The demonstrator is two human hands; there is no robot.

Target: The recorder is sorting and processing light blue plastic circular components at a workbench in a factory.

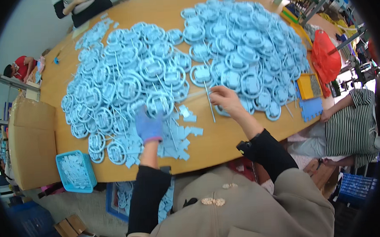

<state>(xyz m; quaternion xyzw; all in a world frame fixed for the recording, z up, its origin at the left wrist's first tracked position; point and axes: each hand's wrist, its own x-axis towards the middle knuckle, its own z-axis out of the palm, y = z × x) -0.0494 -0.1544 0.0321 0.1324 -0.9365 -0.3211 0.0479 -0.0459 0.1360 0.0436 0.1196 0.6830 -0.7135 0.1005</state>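
My gloved left hand [149, 125] is closed at the lower edge of a light-blue round plastic piece [160, 104], its fingers partly blurred. A pale thin stick [193, 94] runs from beside this piece to my bare right hand [226, 100], whose fingers pinch its end. Under and around my left hand lie small flat light-blue plastic pieces [178, 140]. A large heap of round light-blue pieces with sticks [128, 87] spreads beyond my left hand. Another heap [242, 51] rises behind my right hand, with one stick [210, 104] lying just left of its wrist.
A blue basket [90, 166] of flat pieces stands at the table's left corner, beside a cardboard box [33, 144]. At right are a yellow tray [305, 86], a blue mat [311, 108] and a red bag [325, 57]. A person in stripes [351, 123] sits there; another stands across the table.
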